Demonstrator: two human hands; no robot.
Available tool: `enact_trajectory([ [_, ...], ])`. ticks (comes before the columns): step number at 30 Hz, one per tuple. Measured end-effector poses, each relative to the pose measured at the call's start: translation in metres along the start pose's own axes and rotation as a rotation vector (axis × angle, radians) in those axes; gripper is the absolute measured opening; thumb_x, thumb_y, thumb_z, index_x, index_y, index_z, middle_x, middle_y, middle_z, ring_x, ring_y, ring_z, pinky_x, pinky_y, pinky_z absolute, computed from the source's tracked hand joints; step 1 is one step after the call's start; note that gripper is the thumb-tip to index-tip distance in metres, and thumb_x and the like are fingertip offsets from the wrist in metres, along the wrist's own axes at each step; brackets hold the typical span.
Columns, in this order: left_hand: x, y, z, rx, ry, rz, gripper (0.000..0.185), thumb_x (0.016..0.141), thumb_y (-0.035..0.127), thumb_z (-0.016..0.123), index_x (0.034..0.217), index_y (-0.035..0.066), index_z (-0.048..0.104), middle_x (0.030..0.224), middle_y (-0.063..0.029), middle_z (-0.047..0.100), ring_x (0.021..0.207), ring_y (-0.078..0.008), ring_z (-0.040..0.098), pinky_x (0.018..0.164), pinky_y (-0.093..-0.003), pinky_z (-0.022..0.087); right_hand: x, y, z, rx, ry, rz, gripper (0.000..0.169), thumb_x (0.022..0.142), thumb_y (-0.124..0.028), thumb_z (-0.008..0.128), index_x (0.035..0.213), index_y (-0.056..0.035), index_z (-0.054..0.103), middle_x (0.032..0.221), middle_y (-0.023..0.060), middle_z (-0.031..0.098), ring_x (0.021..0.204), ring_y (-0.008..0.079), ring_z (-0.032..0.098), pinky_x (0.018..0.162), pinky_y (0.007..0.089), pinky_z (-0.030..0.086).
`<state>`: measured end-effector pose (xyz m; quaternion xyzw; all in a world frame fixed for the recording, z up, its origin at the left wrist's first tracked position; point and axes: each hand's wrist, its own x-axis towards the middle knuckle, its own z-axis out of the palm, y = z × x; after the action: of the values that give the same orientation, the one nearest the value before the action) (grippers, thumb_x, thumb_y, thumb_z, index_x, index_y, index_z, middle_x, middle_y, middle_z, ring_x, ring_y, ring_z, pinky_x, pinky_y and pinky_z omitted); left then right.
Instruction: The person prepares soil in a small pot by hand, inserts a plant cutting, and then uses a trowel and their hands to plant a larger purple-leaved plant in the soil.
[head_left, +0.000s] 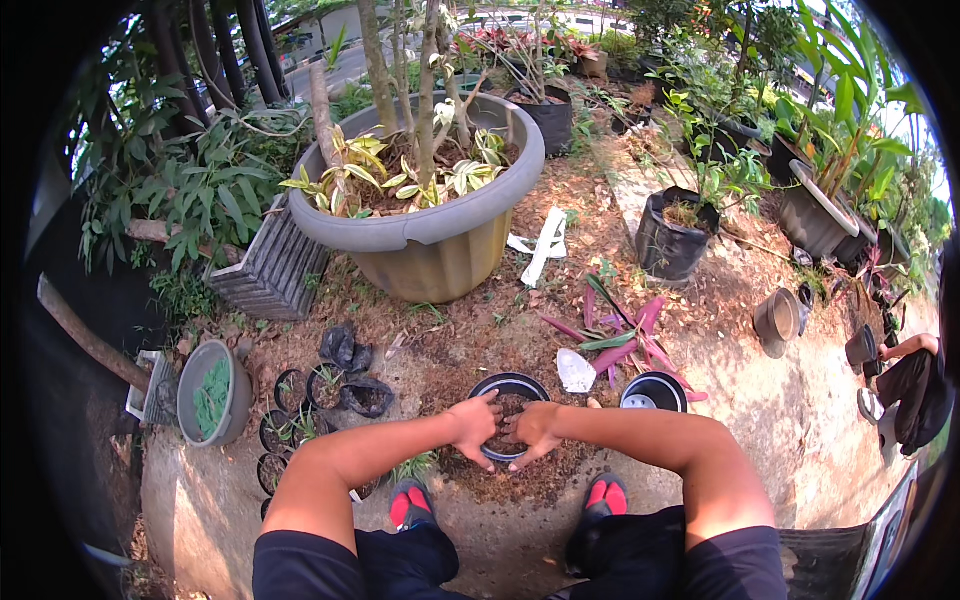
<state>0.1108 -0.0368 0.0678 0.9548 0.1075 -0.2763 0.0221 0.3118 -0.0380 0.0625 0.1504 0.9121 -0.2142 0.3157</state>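
Observation:
Between my feet stands a round dark plastic plant pot (511, 377) with dark, crumbly soil (513, 401) inside. My left hand (475, 427) reaches over its left side, fingers spread on the soil and rim. Opposite it, my right hand (537, 430) lies over the right side, also with fingers apart. Neither hand visibly holds anything, though the soil under the fingers is partly hidden. Loose soil (491, 486) is scattered around the pot. To the right is another black pot (654, 386) with holes in its pale base. A purple-leaved plant (626, 341) lies beyond, beside a whitish flat scrap (576, 371).
Several small potted seedlings (289, 430) and black plastic bags (366, 397) stand at left, near a grey tub (238, 401) holding green material. A large grey planter (431, 259) stands ahead. At far right, a person (907, 382) sits near a small pot (861, 346).

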Motion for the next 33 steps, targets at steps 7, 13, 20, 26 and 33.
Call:
enact_trajectory([
  [7, 0.003, 0.001, 0.009, -0.013, 0.070, 0.079, 0.104, 0.084, 0.087, 0.049, 0.119, -0.007, 0.075, 0.141, -0.0201, 0.066, 0.147, -0.0340, 0.048, 0.129, -0.0608, 0.013, 0.009, -0.001, -0.001, -0.053, -0.172, 0.161, 0.118, 0.085, -0.099, 0.020, 0.154, -0.0092, 0.054, 0.158, 0.0241, 0.049, 0.147, 0.0372, 0.047, 0.123, 0.0479, 0.033],
  [13, 0.005, -0.008, 0.020, -0.037, 0.051, 0.070, 0.103, 0.085, 0.086, 0.049, 0.132, -0.003, 0.070, 0.155, -0.0201, 0.054, 0.156, -0.0318, 0.035, 0.130, -0.0607, 0.010, 0.006, -0.011, -0.012, -0.049, -0.261, 0.275, 0.125, 0.083, -0.101, 0.017, 0.146, -0.0021, 0.061, 0.165, 0.0251, 0.040, 0.151, 0.0372, 0.043, 0.124, 0.0470, 0.030],
  [20, 0.003, 0.006, 0.020, 0.009, -0.015, -0.012, 0.119, 0.083, 0.095, 0.038, 0.155, 0.001, 0.050, 0.169, -0.0238, 0.033, 0.162, -0.0348, 0.019, 0.131, -0.0568, 0.004, -0.003, -0.023, -0.003, -0.176, -0.118, 0.236, 0.124, 0.088, -0.096, 0.018, 0.143, 0.0067, 0.060, 0.167, 0.0269, 0.035, 0.155, 0.0383, 0.035, 0.125, 0.0463, 0.029],
  [26, 0.009, 0.010, -0.005, 0.081, -0.114, -0.108, 0.129, 0.078, 0.102, 0.034, 0.158, 0.001, 0.046, 0.170, -0.0259, 0.030, 0.162, -0.0385, 0.015, 0.131, -0.0535, 0.004, -0.010, -0.007, 0.004, -0.032, -0.059, 0.182, 0.114, 0.093, -0.091, 0.021, 0.153, 0.0010, 0.052, 0.168, 0.0286, 0.031, 0.156, 0.0412, 0.032, 0.127, 0.0481, 0.027],
  [33, 0.007, 0.005, -0.001, 0.020, -0.033, -0.016, 0.124, 0.080, 0.099, 0.036, 0.152, 0.000, 0.054, 0.162, -0.0254, 0.043, 0.158, -0.0354, 0.030, 0.131, -0.0569, 0.008, -0.007, -0.003, -0.001, 0.081, -0.004, 0.234, 0.114, 0.094, -0.090, 0.017, 0.156, 0.0000, 0.047, 0.170, 0.0285, 0.026, 0.160, 0.0409, 0.023, 0.130, 0.0493, 0.021],
])
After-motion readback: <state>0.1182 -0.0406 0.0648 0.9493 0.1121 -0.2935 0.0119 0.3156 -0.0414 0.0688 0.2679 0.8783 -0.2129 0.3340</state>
